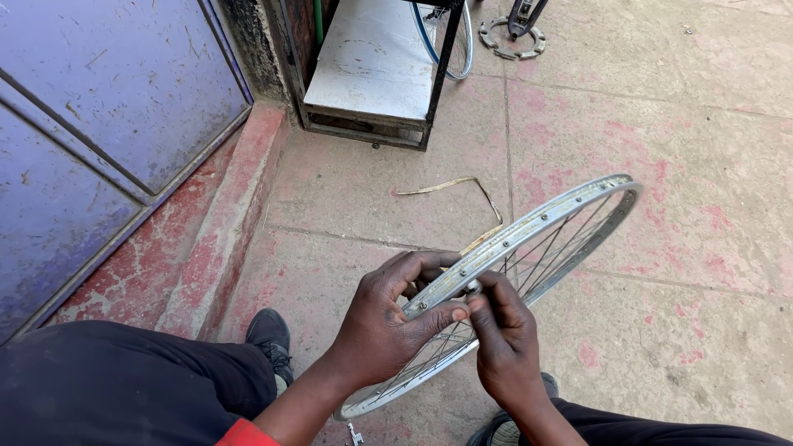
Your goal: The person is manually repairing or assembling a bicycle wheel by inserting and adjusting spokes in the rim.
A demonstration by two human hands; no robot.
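On a worn pavement of pink-stained concrete slabs (661, 107), beside a blue metal door (99, 116) and its red-painted step (206, 239), you sit with dark trousers (124, 380) filling the lower left of the view. Ahead of you stands a black-framed metal stand with a pale shelf (372, 66), and another wheel (450, 41) leans just behind it, next to a toothed ring (505, 40) on the ground.

Across your lap you hold a bare bicycle wheel rim (562, 211), silver and spoked, tilted so that its far edge rises to the upper right and its near edge dips toward your knees. Your left hand (388, 322) is clamped on the rim from the left, fingers wrapped over the top and thumb pressed on its inner channel. Your right hand (504, 343) is pinched together at the same spot, fingertips closed on something small at the rim; what it is you cannot tell.

A pale rim strip (462, 186) lies curled on the slab beyond the wheel. Your black shoe (268, 334) rests below your left wrist.
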